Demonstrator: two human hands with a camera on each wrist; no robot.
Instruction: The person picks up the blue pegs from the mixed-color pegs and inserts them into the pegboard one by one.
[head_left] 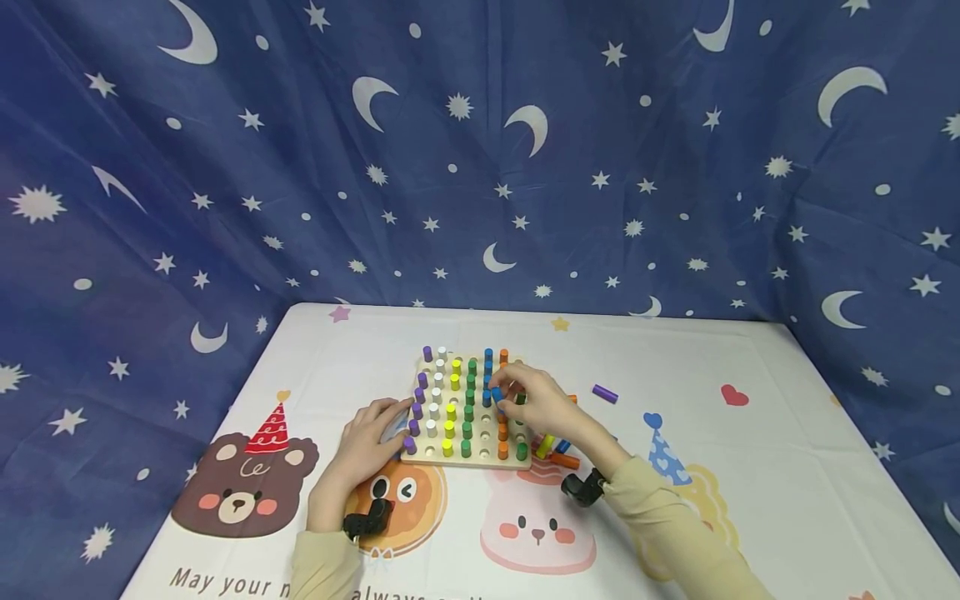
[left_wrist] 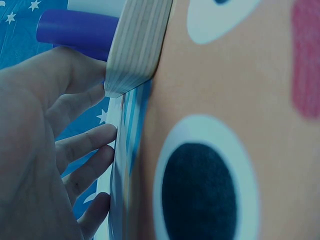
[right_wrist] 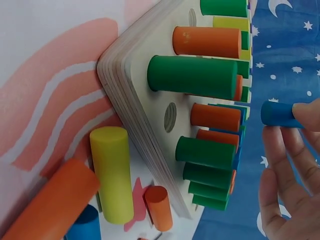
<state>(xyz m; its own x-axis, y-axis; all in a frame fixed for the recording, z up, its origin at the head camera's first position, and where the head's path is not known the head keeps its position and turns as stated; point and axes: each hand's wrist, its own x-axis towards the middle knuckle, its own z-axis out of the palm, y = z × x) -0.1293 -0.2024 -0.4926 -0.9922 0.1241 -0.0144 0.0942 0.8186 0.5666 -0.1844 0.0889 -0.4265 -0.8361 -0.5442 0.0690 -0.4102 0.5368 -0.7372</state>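
"Pinching what, that right hand [head_left: 536, 398]?"

"A blue peg [right_wrist: 279, 114], gripped between thumb and fingertips, clear of the board [right_wrist: 142, 107] and over its right side."

"And the left hand [head_left: 366, 446]?"

"Well apart from the other, its fingers spread. Its thumb meets the board's left edge near the front left corner. I can't tell whether it also touches the purple pegs [head_left: 413, 428] along there."

"Where's the board itself?"

"Around the middle of the worktop [head_left: 795, 442], well in from the left and right edges."

"What's standing in the way on it?"

"Rows of pegs: white pegs [head_left: 433, 411], yellow pegs [head_left: 449, 429] and green pegs [head_left: 468, 412], then orange pegs [head_left: 503, 432] towards the right edge. Bare holes [head_left: 484, 437] run down to the front edge between the green and the orange. The right hand hides part of the right side."

"Anything loose?"

"Plenty by the front right corner: a loose yellow peg [right_wrist: 112, 175] just beside the edge, a loose orange peg [right_wrist: 55, 200] near it, and a loose blue peg [right_wrist: 84, 225] partly hidden. One loose purple peg [head_left: 604, 393] lies farther out, towards the worktop's right edge."

"Behind it all?"

"A blue curtain [head_left: 450, 225] with moons and stars, along the far edge."
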